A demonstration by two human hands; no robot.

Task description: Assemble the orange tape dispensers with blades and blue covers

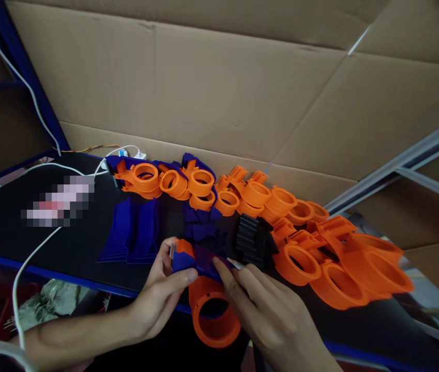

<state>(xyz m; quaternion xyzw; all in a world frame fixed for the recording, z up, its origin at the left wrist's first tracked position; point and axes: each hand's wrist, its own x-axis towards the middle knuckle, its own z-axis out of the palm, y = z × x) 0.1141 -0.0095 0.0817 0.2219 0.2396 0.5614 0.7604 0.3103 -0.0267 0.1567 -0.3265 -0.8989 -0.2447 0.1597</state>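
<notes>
My left hand is closed around the left end of a plastic assembly, its thumb laid along a blue block with an orange top. From that block a dark blue plate runs to the right. My right hand presses its index finger on this plate, the other fingers curled beside it; what lies beneath them is hidden. Below the plate hangs an orange ring-shaped part, apparently joined to it. The assembly is held up over the bench's front edge.
Several orange ring parts line the back of the black bench, and larger ones stand at right. Blue curved pieces and black ribbed pieces lie between. White cables cross the left side. A cardboard wall rises behind.
</notes>
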